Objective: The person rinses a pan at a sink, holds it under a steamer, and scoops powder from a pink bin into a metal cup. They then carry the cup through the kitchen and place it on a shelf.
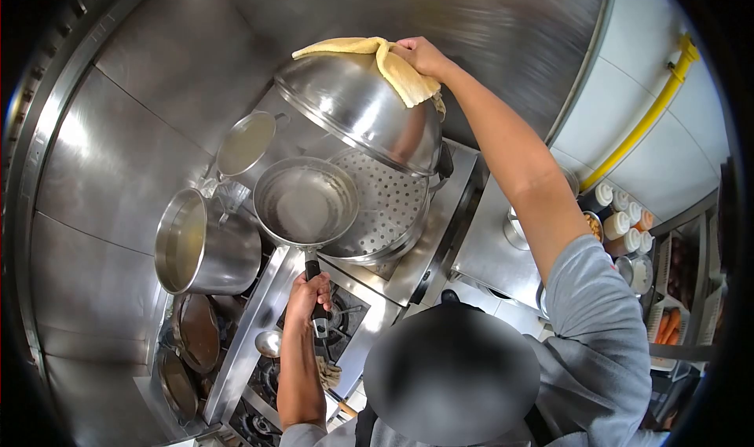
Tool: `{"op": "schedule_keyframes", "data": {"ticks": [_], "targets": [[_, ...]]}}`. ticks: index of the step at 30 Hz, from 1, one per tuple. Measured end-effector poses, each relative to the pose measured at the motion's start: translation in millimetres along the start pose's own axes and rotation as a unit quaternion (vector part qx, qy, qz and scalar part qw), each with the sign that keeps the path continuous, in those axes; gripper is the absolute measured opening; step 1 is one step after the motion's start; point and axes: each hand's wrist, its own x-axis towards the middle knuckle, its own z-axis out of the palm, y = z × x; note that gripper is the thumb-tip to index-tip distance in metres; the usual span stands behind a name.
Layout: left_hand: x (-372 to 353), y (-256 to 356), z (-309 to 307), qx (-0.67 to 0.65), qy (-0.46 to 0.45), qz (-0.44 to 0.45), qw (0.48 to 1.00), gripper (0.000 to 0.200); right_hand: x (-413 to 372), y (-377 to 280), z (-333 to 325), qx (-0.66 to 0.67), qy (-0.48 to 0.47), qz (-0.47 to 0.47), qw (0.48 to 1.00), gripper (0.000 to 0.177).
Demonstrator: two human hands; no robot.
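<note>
My left hand (309, 296) is closed around the black handle of a frying pan (305, 204), which hangs over the left part of a wide steamer tray (385, 200) full of round holes. Up at the back, my right hand (420, 57) grips a yellow cloth (404, 78) on top of a large domed steel lid (345, 102). The lid is tilted up, its near rim raised over the far side of the steamer tray. The pan's inside looks greyish and worn.
Left of the pan stand a deep stockpot (236, 251) and a smaller pot (247, 143). Gas burners (342, 310) and a ladle (269, 343) lie nearer. Squeeze bottles (624, 219) line the right wall, below a yellow pipe (644, 125). A steel counter (499, 247) sits right of the stove.
</note>
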Motion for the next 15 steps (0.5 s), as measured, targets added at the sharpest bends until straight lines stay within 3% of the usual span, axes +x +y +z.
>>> {"op": "schedule_keyframes", "data": {"ticks": [15], "targets": [[0.9, 3.6, 4.8, 0.060, 0.031, 0.043, 0.997, 0.015, 0.5, -2.5, 5.2, -0.027, -0.011, -0.026, 0.999, 0.034]]}}
